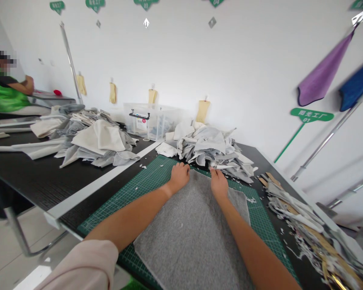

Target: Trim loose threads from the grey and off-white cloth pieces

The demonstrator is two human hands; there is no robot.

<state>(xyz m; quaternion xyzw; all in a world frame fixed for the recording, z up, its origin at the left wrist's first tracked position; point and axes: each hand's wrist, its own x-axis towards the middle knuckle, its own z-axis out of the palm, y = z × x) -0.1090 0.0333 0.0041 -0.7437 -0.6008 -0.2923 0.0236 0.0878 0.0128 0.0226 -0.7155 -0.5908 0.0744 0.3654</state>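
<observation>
A grey piece of cloth (193,233) lies over the green cutting mat (124,197) and reaches down to the bottom of the view. My left hand (179,176) is closed on the cloth's far edge, left of its middle. On the same edge, a little to the right, my right hand (219,183) pinches the fabric between thumb and fingers. Between the two hands the edge looks slightly raised. Just beyond them sits a heap of grey and white cloth pieces (205,145).
Another cloth pile (98,139) covers part of the black table (75,183) at left. A clear plastic box (151,123) stands by the wall. Cloth strips (302,217) and gold-handled scissors (335,278) lie at right. A person in a green vest (7,94) sits far left.
</observation>
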